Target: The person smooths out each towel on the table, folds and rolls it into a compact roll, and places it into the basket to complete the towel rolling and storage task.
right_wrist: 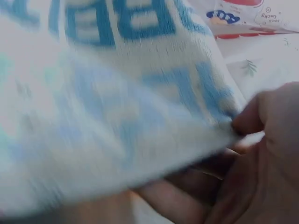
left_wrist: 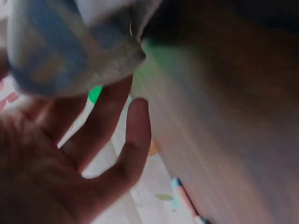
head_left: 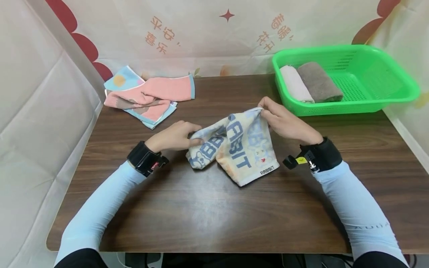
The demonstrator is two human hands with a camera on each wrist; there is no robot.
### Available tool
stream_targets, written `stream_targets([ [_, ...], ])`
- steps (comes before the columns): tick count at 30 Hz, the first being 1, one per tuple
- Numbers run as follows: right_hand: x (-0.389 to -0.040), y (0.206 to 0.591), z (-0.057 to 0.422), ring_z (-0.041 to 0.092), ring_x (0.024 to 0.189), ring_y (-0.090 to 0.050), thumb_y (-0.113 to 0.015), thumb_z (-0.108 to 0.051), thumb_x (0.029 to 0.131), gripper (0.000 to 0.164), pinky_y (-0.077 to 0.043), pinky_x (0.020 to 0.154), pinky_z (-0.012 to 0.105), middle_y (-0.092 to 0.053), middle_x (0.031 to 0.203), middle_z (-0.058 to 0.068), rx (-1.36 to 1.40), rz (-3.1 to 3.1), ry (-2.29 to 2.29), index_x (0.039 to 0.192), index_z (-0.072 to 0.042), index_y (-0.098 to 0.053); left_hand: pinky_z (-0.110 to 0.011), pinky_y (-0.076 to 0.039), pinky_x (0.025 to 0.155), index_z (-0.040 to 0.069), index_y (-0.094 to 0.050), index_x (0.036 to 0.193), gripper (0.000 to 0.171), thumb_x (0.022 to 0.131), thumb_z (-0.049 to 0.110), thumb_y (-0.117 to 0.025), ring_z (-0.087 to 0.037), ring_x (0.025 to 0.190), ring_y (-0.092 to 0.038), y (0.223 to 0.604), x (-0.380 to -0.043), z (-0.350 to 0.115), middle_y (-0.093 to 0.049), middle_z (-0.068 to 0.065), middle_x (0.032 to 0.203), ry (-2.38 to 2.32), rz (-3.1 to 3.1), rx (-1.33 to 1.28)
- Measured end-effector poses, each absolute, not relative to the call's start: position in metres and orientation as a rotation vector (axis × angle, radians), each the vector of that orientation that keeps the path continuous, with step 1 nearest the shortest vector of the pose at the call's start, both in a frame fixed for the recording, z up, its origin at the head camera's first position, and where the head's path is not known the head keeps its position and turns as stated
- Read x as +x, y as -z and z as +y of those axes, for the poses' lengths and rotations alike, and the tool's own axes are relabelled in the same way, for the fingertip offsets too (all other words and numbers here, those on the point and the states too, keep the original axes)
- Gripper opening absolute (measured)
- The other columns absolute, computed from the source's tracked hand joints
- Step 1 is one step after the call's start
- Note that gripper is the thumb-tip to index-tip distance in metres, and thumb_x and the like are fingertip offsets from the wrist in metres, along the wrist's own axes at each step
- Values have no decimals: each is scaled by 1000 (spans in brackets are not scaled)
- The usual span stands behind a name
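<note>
Holding a cream cloth towel with blue printed lettering [head_left: 248, 149] over the middle of a dark brown wood-grain table [head_left: 201, 223], between left hand [head_left: 177, 136] and right hand [head_left: 289, 122]. Pinching the towel's left end between left thumb and forefinger; in the left wrist view, letting the little finger stand away from the cloth. Pinching the upper right corner between right thumb and fingers, with the lower hem slanting across the wood; not telling from these views about contact between hem and table.

Holding the right hand just beside the near left corner of a bright green perforated plastic basket [head_left: 348, 108]. Facing a rolled white towel [head_left: 296, 85] and a rolled grey towel [head_left: 320, 82] side by side at the basket's left end, with green mesh floor showing to their right. Facing, beyond the left hand, a loose heap of pink and light-blue cloth [head_left: 167, 89] near the table's far left corner. Leaving a broad stretch of wood between towel and near edge, and a narrower strip between towel and heap. Crossing the near edge well apart, in light-blue fabric sleeves [head_left: 100, 204].
</note>
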State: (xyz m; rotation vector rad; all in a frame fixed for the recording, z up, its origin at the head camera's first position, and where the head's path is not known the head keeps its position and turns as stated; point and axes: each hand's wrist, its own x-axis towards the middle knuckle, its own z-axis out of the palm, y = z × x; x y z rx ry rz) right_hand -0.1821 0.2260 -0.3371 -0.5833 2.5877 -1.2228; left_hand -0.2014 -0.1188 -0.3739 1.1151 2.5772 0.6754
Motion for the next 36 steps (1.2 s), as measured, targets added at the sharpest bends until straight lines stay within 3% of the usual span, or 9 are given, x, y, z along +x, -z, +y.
stream_targets([
  [3,-175,357,222,24,94,-63,-52,-20,108,24,-58,74,37,-57,113,16,-606,2456,1274,121,-5,-40,-31,-45,72,16,-68,108,16,103,29,-62,-9,67,-53,377,-195,-127,-58,7,75,-705,2524,1128],
  [6,-164,379,222,21,108,-64,-69,-23,100,54,-55,90,33,-63,123,13,-676,2411,1182,142,-8,-38,-31,-46,72,16,-65,109,16,106,30,-57,-9,67,-54,379,-188,-133,-58,6,77,-768,2469,1129],
  [8,-153,384,230,17,114,-63,-72,-22,98,66,-52,96,29,-63,130,9,-726,2361,1144,153,-12,-36,-29,-48,72,19,-64,109,14,107,31,-56,-7,69,-56,377,-184,-134,-60,8,79,-812,2402,1141],
  [10,-141,380,241,17,115,-64,-66,-19,101,64,-52,97,27,-64,132,8,-778,2262,1176,156,-12,-35,-26,-47,71,20,-61,101,14,107,32,-56,-5,66,-52,370,-178,-136,-53,10,76,-817,2327,1180],
  [15,-124,341,286,23,101,-73,-50,11,100,47,-62,78,37,-69,122,15,-959,1806,1452,143,-5,-42,-23,-42,68,20,-52,87,24,106,34,-59,-3,66,-43,332,-163,-148,-38,10,75,-787,2133,1305],
  [18,-128,313,317,26,102,-75,-42,22,96,55,-63,75,41,-69,127,17,-994,1747,1509,145,-3,-38,-24,-48,68,19,-59,91,19,105,32,-61,-7,69,-53,304,-164,-152,-50,7,76,-833,2072,1251],
  [23,-146,299,338,17,102,-72,-59,-2,102,45,-59,71,32,-68,125,9,-674,2433,1060,143,-17,-49,-27,-45,65,17,-58,86,26,100,37,-68,-11,66,-53,297,-201,-145,-51,4,72,-744,2372,1126],
  [28,-160,335,327,25,96,-70,-67,-12,99,24,-51,71,40,-74,111,11,-568,2941,523,122,-15,-65,-33,-40,66,13,-60,94,21,98,30,-71,-18,67,-48,338,-246,-143,-51,-3,76,-590,2649,1006],
  [36,-126,358,297,43,106,-63,-76,-15,89,30,-52,80,59,-66,116,21,-745,3237,401,115,-4,-67,-43,-49,86,6,-60,130,42,95,25,-75,-29,99,-55,364,-241,-143,-58,-15,119,-427,2863,1037],
])
